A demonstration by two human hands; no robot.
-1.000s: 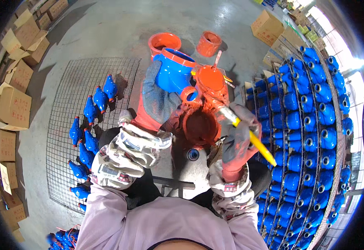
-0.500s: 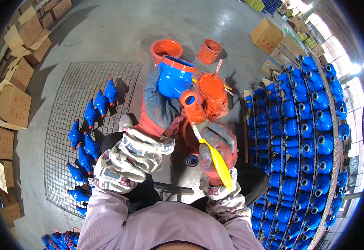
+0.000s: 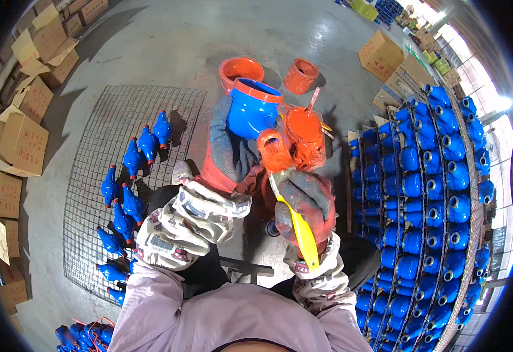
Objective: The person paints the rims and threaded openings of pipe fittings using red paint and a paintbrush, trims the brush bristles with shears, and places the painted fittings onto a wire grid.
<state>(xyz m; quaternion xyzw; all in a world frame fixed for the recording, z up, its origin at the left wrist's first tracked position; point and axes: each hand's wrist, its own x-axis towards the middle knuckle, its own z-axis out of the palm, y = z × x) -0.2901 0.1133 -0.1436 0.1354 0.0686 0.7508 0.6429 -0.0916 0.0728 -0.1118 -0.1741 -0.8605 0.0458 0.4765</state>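
My left hand point(image 3: 226, 155), in a dark red and grey work glove, grips a glossy blue pipe-like casting point(image 3: 249, 114) with an orange rim round its wide upper opening. My right hand point(image 3: 308, 202), gloved the same way, is closed round a paintbrush point(image 3: 304, 234) with a yellow handle. The brush's orange-coated bristles point(image 3: 276, 157) lie against the casting's small lower outlet, largely hiding it. Just beyond the brush stands a paint-smeared orange can point(image 3: 303, 124) with a stick point(image 3: 313, 100) rising from it.
An orange basin point(image 3: 241, 66) and an orange pot point(image 3: 301, 76) stand farther off on the floor. Several blue castings point(image 3: 132, 158) lie on a wire mesh point(image 3: 92, 193) to the left. Racks of blue castings point(image 3: 409, 208) fill the right. Cardboard boxes point(image 3: 21, 141) line the far left.
The brush's bristles have moved up over the casting's small outlet, whose ring was plainly visible before. The whole view has shifted slightly. Both hands keep their holds.
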